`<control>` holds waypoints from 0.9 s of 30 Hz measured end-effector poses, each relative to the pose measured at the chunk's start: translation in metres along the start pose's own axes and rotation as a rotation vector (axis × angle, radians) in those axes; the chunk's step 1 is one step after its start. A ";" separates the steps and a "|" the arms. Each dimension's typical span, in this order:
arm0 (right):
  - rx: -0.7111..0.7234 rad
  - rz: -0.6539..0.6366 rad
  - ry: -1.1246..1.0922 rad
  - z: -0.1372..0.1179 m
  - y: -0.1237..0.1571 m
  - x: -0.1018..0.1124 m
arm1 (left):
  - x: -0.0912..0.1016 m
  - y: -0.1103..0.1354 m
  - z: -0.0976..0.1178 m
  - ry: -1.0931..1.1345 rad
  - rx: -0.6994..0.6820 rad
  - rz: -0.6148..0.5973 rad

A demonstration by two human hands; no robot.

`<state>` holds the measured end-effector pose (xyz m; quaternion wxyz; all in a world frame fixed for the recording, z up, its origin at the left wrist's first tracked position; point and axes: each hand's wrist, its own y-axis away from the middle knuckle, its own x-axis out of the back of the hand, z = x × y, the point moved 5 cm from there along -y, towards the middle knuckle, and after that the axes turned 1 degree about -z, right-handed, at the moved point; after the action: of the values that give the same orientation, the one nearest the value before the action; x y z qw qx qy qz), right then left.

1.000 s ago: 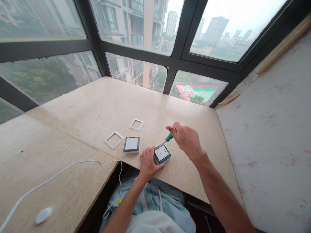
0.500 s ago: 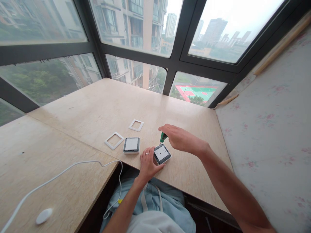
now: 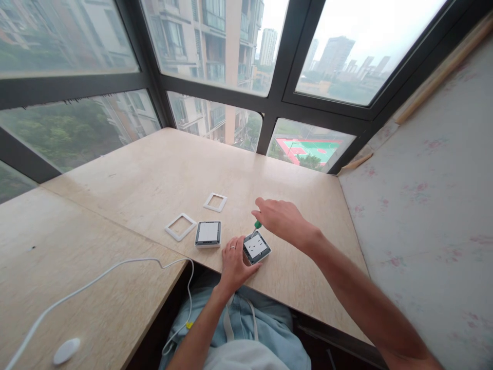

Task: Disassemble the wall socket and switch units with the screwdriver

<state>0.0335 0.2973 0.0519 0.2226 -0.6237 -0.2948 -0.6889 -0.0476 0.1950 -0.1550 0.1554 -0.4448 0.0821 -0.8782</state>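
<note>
A square wall socket (image 3: pixel 257 247) with a white face and grey rim lies near the front edge of the wooden table (image 3: pixel 162 174). My left hand (image 3: pixel 234 262) grips its left side with fingers curled, a ring on one finger. My right hand (image 3: pixel 283 218) is closed around a green-handled screwdriver (image 3: pixel 257 225), held almost upright with its tip at the socket's far edge. Most of the handle is hidden in my fist.
A second switch unit (image 3: pixel 208 234) lies left of the socket. Two white frames sit beyond it, a larger frame (image 3: pixel 181 226) and a smaller frame (image 3: pixel 215 202). A white cable (image 3: pixel 96 280) with a small oval controller (image 3: pixel 66 351) runs over the left table. Windows stand behind, a papered wall at right.
My right hand has swung over the socket, raising the screwdriver from slanted to nearly upright. My left hand keeps its hold on the socket. The view has tilted slightly down.
</note>
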 end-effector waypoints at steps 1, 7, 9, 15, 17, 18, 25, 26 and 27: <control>0.097 -0.001 -0.048 0.000 0.001 -0.001 | 0.000 0.000 0.000 -0.006 -0.008 0.010; 0.439 -0.025 -0.338 -0.001 0.009 0.000 | 0.000 0.001 -0.001 -0.020 -0.017 0.028; 0.315 -0.037 -0.330 -0.002 0.007 0.001 | 0.000 0.001 -0.001 -0.020 -0.022 0.026; -0.166 -0.026 0.013 0.006 0.001 -0.001 | 0.000 0.001 -0.001 -0.020 -0.022 0.020; -0.096 -0.036 0.004 0.009 0.000 -0.002 | 0.000 0.001 -0.001 -0.024 -0.024 0.019; 0.001 -0.037 -0.042 0.010 0.000 -0.003 | 0.000 0.001 -0.001 -0.027 -0.027 0.022; 0.336 -0.070 -0.439 0.011 0.008 -0.002 | 0.001 0.002 -0.001 -0.036 -0.035 0.040; 0.251 -0.063 -0.409 0.011 0.007 -0.003 | 0.000 0.002 -0.001 -0.034 -0.027 0.032; 0.141 -0.056 -0.347 0.012 0.005 -0.003 | 0.000 0.002 -0.002 -0.031 -0.021 0.023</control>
<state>0.0458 0.3012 0.0497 0.1925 -0.7075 -0.3936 -0.5546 -0.0486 0.1934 -0.1562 0.1620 -0.4591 0.0939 -0.8685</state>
